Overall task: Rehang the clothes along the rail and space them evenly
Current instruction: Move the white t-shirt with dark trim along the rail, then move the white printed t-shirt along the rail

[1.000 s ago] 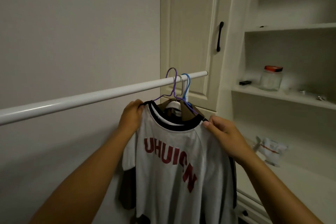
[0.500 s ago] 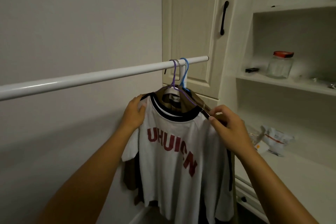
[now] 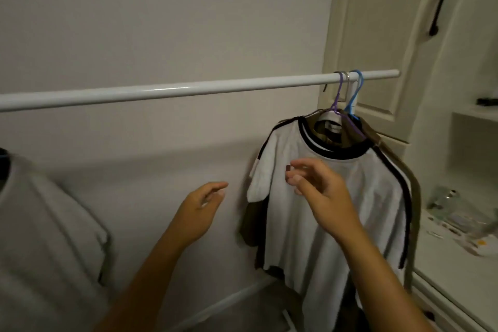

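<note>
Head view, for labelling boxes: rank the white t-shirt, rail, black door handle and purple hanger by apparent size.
1. white t-shirt
2. rail, longer but thin
3. black door handle and purple hanger look alike

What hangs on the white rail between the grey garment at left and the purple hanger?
Nothing; the head view shows the round white rail bare from the grey garment to the purple hanger.

A white T-shirt hangs in front of a brown garment near the right end of the rail. The left hand and the right hand hover close to it, holding nothing.
</note>
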The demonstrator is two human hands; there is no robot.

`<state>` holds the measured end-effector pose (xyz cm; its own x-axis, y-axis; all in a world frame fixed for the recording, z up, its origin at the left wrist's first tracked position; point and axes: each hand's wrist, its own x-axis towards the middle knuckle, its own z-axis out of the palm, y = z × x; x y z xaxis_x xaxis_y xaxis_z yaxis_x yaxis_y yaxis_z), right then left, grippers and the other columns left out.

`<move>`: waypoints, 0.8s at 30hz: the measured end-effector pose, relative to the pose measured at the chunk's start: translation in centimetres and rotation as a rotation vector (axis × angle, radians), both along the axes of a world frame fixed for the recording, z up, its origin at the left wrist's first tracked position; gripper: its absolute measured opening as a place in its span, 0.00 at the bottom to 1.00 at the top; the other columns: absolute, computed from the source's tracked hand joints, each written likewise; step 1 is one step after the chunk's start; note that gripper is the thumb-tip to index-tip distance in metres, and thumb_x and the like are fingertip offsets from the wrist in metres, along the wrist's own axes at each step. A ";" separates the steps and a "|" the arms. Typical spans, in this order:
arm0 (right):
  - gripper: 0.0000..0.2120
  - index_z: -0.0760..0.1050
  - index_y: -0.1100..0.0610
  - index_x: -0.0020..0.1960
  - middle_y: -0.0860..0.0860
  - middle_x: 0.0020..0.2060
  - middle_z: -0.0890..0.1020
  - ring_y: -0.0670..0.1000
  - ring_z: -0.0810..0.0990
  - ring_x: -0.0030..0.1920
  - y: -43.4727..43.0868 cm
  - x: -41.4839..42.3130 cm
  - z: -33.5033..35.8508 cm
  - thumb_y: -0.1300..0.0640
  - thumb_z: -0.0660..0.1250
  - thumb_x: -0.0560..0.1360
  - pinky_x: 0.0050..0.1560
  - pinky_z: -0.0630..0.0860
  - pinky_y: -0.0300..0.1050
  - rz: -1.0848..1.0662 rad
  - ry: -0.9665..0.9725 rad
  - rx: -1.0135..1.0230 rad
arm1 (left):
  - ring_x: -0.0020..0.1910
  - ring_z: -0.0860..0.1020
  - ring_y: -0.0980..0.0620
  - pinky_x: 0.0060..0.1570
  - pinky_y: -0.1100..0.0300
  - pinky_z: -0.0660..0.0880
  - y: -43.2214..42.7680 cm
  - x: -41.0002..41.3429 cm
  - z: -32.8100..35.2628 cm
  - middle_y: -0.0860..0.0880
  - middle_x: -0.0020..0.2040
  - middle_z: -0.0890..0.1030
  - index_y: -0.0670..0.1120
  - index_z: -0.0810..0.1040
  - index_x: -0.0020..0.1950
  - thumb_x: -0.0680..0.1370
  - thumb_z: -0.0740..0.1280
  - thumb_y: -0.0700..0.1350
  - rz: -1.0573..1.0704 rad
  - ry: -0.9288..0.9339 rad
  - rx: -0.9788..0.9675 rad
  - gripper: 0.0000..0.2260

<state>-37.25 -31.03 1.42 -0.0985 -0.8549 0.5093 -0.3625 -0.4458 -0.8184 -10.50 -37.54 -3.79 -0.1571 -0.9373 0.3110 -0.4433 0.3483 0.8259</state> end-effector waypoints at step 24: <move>0.06 0.81 0.55 0.51 0.53 0.45 0.85 0.51 0.86 0.45 6.7 35.0 -0.9 0.54 0.66 0.81 0.47 0.85 0.48 0.757 0.051 0.217 | 0.62 0.70 0.57 0.63 0.71 0.68 26.7 17.0 1.4 0.47 0.64 0.74 0.44 0.71 0.71 0.76 0.64 0.54 1.004 -0.170 -0.444 0.26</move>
